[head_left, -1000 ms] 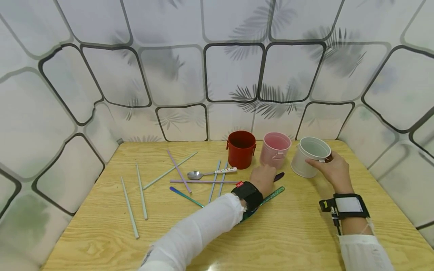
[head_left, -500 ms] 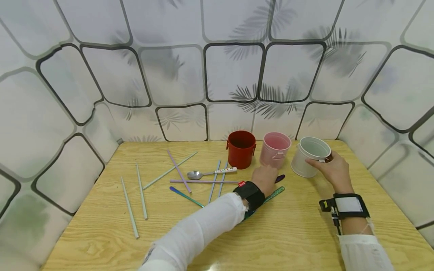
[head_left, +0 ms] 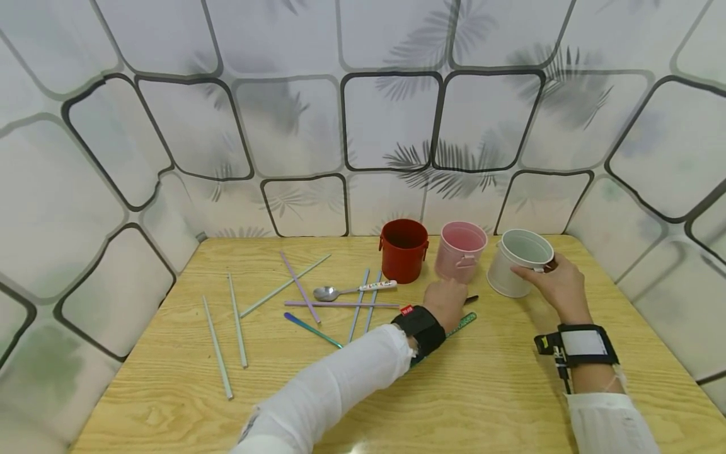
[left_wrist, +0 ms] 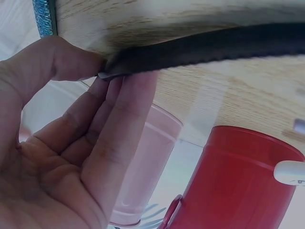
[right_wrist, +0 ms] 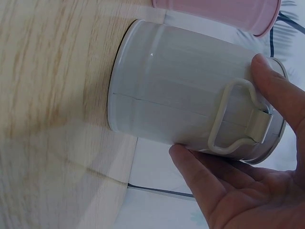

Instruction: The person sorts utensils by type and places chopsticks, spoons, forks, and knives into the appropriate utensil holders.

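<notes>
The left hand (head_left: 446, 301) is pinching one end of a dark utensil (left_wrist: 209, 47) between thumb and fingers, just in front of the pink bucket (head_left: 452, 261). The right hand (head_left: 561, 287) is gripping a white bucket (head_left: 507, 270) by its upper side, near the back right corner of the table (head_left: 482, 403). A red bucket (head_left: 401, 261) is standing beside the pink one along the back edge. Farther out, a spoon (head_left: 377, 285) is crossing two blue sticks (head_left: 358, 305), and green sticks (head_left: 237, 320) are lying toward the left edge.

Three buckets (head_left: 450, 261) abreast, far back on the table (head_left: 482, 397)
</notes>
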A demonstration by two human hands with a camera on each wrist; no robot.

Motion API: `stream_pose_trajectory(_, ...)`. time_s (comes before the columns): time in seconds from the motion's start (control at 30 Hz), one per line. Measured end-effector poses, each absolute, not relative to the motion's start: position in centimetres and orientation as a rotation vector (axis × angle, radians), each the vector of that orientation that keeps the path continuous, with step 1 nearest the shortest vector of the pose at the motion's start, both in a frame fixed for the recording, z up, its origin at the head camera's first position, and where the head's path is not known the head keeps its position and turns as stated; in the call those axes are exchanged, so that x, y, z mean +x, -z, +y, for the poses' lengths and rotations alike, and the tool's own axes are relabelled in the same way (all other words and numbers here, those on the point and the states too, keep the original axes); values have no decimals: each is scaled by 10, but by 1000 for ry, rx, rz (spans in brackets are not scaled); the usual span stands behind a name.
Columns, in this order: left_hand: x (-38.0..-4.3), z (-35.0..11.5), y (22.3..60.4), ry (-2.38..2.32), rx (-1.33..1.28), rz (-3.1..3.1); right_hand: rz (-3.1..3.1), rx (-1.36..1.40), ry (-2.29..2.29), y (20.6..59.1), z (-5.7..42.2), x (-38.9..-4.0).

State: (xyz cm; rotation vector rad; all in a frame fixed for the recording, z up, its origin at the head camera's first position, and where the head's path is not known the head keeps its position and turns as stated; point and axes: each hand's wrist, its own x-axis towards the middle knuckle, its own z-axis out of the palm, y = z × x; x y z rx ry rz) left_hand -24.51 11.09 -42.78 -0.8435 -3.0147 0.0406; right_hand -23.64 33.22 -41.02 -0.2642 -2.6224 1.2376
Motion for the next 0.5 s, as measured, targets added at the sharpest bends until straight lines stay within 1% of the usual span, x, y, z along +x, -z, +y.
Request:
stream_pose_trajectory(0.3, -244, 110, 427, -29, -848, -2990, -2646, -260, -1188, 411, 335, -239)
stream_pose_trajectory(0.5, -244, 105, 429, 13, -906, -2896, -2650, -259, -1190, 412, 336, -240)
